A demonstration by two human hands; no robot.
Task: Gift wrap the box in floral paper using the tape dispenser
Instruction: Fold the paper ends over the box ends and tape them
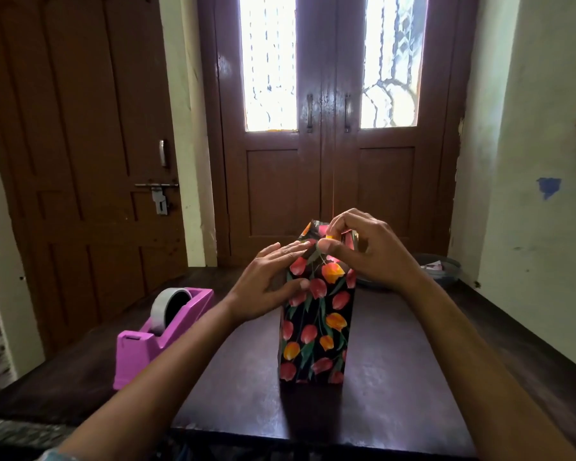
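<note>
Two hands of mine are on the box [316, 331], which stands upright on its short end at the centre of the frame, on the dark table [396, 377]. The floral paper [308, 354], black with red and orange tulips, covers every side of the box that I can see, and a seam runs up the lower front on the right.

My left hand [266, 284] is flat against the upper left side of the box, with the fingers straight and close together. They reach up to the top edge, and the thumb lies across the front face. It presses and grips nothing.

My right hand [373, 251] is at the top of the box. Its thumb and curled forefinger pinch a fold of the paper at the top edge, and the other fingers arch over the open end behind it. A loose flap of paper stands up at the far top corner, just left of these fingers.

At the lower left of the frame, well apart from the box, sits the pink tape dispenser [140, 351] with a grey tape roll [165, 306] in it. Behind my right wrist, at the right middle of the frame, the rim of a bowl [446, 266] shows. At the upper centre is a brown double door [333, 181] with bright glass panes.
</note>
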